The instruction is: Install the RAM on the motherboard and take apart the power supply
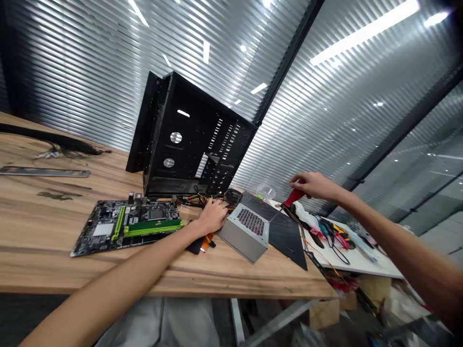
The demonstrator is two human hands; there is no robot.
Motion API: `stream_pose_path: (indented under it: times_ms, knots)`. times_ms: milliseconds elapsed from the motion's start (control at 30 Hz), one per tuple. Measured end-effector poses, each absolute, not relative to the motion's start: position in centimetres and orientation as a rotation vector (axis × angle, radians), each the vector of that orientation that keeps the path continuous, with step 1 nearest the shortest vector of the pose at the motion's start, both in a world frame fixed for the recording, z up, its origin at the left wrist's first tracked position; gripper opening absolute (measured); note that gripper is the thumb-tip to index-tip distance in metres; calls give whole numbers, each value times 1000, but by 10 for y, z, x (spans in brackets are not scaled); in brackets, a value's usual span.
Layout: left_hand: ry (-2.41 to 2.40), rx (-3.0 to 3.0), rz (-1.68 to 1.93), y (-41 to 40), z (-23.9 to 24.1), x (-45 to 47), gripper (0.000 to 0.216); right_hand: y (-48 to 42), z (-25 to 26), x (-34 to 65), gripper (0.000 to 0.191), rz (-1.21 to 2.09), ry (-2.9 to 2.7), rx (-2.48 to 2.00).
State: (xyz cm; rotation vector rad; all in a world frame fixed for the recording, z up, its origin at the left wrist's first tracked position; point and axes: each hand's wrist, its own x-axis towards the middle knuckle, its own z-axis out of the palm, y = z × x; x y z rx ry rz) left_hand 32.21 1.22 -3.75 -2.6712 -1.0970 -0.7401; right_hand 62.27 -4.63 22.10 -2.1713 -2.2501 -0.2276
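A grey metal power supply (243,237) with a perforated grille stands tilted on the wooden table. My left hand (214,215) grips its left side by the cables (202,200), fingertips partly hidden. My right hand (309,185) is closed round the red handle of a screwdriver (293,196). The screwdriver's thin shaft slants down to the power supply's right edge; whether its tip sits in a screw is too small to tell. Under and behind the power supply lies a flat black panel (289,241).
Left of my left arm lies a motherboard (104,229) with green slots. A black computer case (195,135) stands behind it, against the corrugated wall. A metal strip (43,171) and a black cable bundle (65,142) lie far left. Tools and cables cover a white table (383,265) at right.
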Motion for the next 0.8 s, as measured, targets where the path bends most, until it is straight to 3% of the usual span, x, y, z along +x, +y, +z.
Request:
stream_pose_path:
  times_ms: [167,267,467,600,700,800]
  knots:
    - [-1095,-2672,-736,12,-37,321,25,-45,227,631,57,68,-2405,-2019]
    - [-1092,-2676,-735,11,-36,321,25,-47,224,626,57,80,-2291,-2055]
    - [-1091,-2684,-746,10,-36,321,25,-49,220,615,61,-360,-2224,-2264]
    - [-1096,-2696,-759,11,-36,321,26,-55,231,616,36,-173,-2380,-2154]
    - [-1099,-2704,-770,10,-36,321,26,-61,235,612,41,47,-2461,-2037]
    - [-1097,-2708,-768,9,-34,321,27,-63,234,607,45,1,-2341,-2221]
